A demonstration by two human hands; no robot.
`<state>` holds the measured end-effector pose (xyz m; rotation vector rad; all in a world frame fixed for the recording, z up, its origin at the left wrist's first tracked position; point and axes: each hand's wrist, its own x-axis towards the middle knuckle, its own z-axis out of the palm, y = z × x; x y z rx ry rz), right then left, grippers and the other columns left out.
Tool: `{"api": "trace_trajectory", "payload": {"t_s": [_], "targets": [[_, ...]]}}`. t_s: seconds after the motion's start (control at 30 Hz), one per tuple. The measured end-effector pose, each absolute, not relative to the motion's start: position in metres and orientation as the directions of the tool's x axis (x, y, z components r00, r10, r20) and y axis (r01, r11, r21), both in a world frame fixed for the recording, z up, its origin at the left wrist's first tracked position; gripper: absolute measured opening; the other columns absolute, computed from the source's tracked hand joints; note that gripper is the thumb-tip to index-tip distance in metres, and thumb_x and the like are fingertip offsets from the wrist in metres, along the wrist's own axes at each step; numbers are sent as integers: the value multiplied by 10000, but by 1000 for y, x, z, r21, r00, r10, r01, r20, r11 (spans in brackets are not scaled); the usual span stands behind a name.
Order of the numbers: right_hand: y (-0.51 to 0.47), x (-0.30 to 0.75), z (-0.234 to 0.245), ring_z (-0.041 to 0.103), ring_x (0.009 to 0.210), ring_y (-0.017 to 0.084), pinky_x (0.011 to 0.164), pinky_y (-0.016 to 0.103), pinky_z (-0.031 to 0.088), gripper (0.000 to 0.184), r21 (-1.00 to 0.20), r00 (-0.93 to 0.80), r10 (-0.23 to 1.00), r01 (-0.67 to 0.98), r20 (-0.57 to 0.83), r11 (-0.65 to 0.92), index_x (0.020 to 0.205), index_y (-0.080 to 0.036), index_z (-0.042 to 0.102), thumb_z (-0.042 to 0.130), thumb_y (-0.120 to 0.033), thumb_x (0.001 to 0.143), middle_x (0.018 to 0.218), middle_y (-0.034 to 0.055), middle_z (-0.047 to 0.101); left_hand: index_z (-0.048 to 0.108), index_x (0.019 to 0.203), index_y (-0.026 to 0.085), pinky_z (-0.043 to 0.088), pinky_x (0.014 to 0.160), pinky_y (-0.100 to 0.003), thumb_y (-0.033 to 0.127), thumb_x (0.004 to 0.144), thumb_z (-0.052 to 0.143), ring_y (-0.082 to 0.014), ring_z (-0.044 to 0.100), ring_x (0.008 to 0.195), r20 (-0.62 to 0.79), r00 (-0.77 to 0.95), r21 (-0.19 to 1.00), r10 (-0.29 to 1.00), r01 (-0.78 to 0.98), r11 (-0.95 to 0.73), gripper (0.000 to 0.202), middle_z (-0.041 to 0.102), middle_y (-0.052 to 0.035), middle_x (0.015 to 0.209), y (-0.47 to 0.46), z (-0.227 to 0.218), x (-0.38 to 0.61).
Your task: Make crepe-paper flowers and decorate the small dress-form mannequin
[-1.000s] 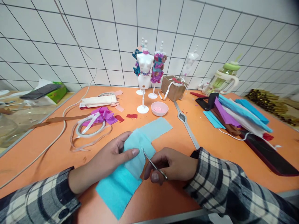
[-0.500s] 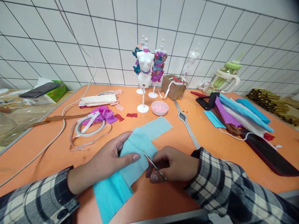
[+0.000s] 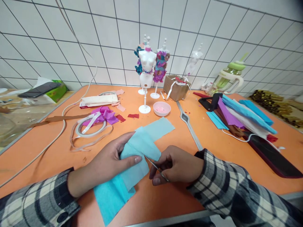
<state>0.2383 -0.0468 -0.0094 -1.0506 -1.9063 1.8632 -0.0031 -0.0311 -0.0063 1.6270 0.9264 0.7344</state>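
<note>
My left hand (image 3: 111,160) is closed on a folded sheet of light blue crepe paper (image 3: 132,173), thumb on top and fingers beneath. The paper's lower end hangs toward the table's front edge. Small metal scissors (image 3: 156,167) are gripped in my right hand (image 3: 174,167), their blades in a cut across the paper near my left thumb. A flap of paper lifts above the blades. Just beyond, a pale blue strip (image 3: 161,128) lies flat on the table.
Mini mannequins (image 3: 147,67), a pink bowl (image 3: 162,108) and a cardboard box (image 3: 177,88) stand at the back. Tape rolls (image 3: 79,130) and purple paper (image 3: 110,116) lie left. Folded papers (image 3: 248,113), a dark phone (image 3: 272,154) and a bottle (image 3: 228,77) are right.
The scissors have cut further into the light blue crepe paper, and the slit now gapes, with the upper flap raised. Both hands stay almost in place.
</note>
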Motion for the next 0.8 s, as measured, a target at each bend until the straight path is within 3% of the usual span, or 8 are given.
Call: {"api": "trace_trajectory", "payload": {"t_s": [0.27, 0.47, 0.63, 0.8], "targets": [[-47, 236, -12, 365, 562, 70, 530, 227, 259, 385, -956, -732, 621, 275, -279, -105, 886, -130, 764, 831, -452, 686, 578, -66, 444, 557, 1346, 228, 561, 921, -378, 391, 833, 734, -299, 670, 1087, 20, 511, 966, 860, 210, -147, 567, 740, -82, 1145, -32, -6, -1], [-49, 234, -12, 364, 558, 66, 520, 223, 249, 390, -964, -713, 650, 224, -261, -141, 804, -112, 741, 850, -454, 653, 572, -66, 444, 507, 1405, 228, 553, 943, -390, 390, 829, 741, -313, 665, 1115, 8, 500, 969, 866, 210, -130, 643, 735, -91, 1176, -33, -7, 0], [-48, 234, -12, 377, 521, 62, 503, 214, 269, 371, -961, -712, 648, 236, -270, -141, 831, -116, 759, 839, -442, 676, 542, -66, 473, 572, 1338, 246, 544, 963, -368, 424, 849, 715, -313, 640, 1173, 34, 438, 983, 899, 148, -109, 540, 689, -83, 1295, -30, -5, 0], [-49, 234, -14, 422, 533, 71, 516, 212, 299, 372, -961, -733, 624, 234, -273, -146, 873, -121, 771, 837, -435, 686, 555, -59, 510, 469, 1427, 249, 590, 817, -286, 353, 882, 705, -231, 714, 986, -13, 471, 995, 882, 97, -38, 602, 748, -78, 1143, -31, -8, -3]]}}
